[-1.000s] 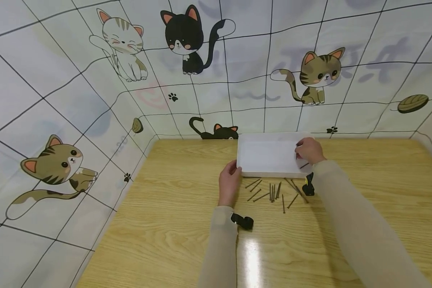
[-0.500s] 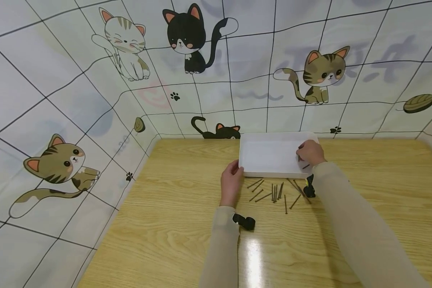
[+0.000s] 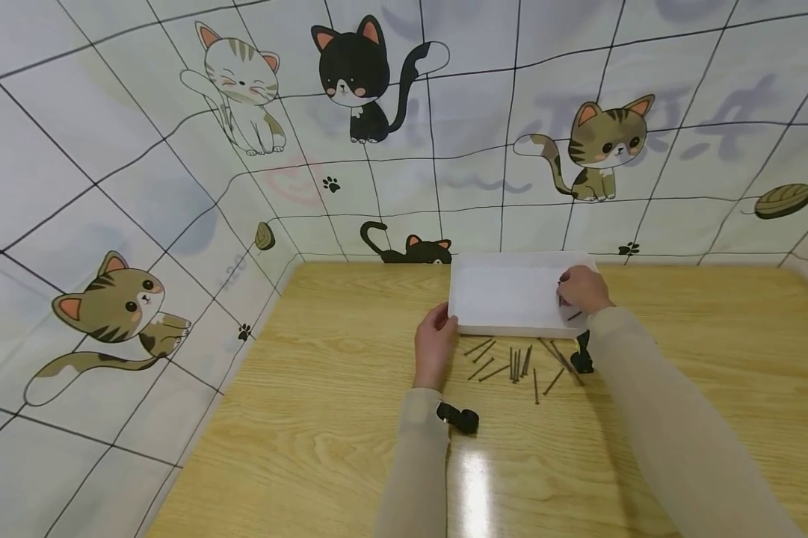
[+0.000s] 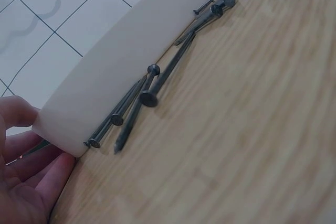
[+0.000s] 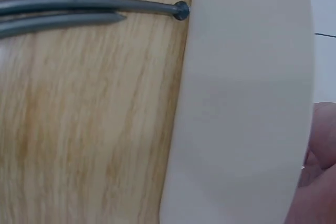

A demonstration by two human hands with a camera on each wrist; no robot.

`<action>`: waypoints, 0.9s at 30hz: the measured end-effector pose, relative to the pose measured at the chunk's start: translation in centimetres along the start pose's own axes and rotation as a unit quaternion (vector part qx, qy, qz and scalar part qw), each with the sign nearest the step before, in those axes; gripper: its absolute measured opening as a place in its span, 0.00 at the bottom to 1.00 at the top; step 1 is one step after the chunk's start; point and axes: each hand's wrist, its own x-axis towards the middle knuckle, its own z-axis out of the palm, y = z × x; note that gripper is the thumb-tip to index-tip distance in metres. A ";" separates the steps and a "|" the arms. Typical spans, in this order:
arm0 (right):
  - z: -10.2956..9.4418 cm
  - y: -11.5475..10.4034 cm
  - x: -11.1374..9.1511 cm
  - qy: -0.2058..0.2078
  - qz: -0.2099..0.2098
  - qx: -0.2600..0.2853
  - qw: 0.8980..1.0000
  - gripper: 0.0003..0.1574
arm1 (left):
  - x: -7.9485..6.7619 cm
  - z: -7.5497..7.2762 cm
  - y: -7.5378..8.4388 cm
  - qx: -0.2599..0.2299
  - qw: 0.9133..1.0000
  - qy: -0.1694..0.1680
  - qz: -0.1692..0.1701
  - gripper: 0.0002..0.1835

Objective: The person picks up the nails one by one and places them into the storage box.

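Observation:
A shallow white tray (image 3: 504, 291) rests on the wooden table against the wall. At its front left corner my left hand (image 3: 435, 347) grips the tray, the thumb near the rim and the fingers along the end wall. Inside the right end, my right hand (image 3: 584, 290) has its fingertips low over the tray floor, pinching a dark nail (image 3: 560, 300) mostly hidden by the fingers. Another nail (image 3: 574, 317) lies in the tray just below that hand. In the right wrist view the tray's side wall (image 5: 236, 98) hides most of the fingers (image 5: 324, 129).
Several loose steel nails (image 3: 514, 366) lie scattered on the table (image 3: 323, 418) along the tray's front side; some touch or nearly touch its wall in the left wrist view. Black wrist cameras (image 3: 459, 418) sit on both sleeves. A cat-print wall cover (image 3: 477, 179) stands behind.
The head view has shifted slightly. Both hands keep nearly the same places, with the right hand still low in the tray's right end and the left at its corner.

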 end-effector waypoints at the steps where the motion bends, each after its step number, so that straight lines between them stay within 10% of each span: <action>1: -0.1 -0.1 -0.1 -0.001 -0.003 -0.002 1.000 0.22 | 0.0 0.1 0.0 0.001 1.000 0.000 -0.001 0.18; 27: -2.1 0.4 -7.1 0.049 -0.103 0.108 0.987 0.24 | -0.3 0.1 0.0 -0.010 1.000 -0.005 -0.012 0.19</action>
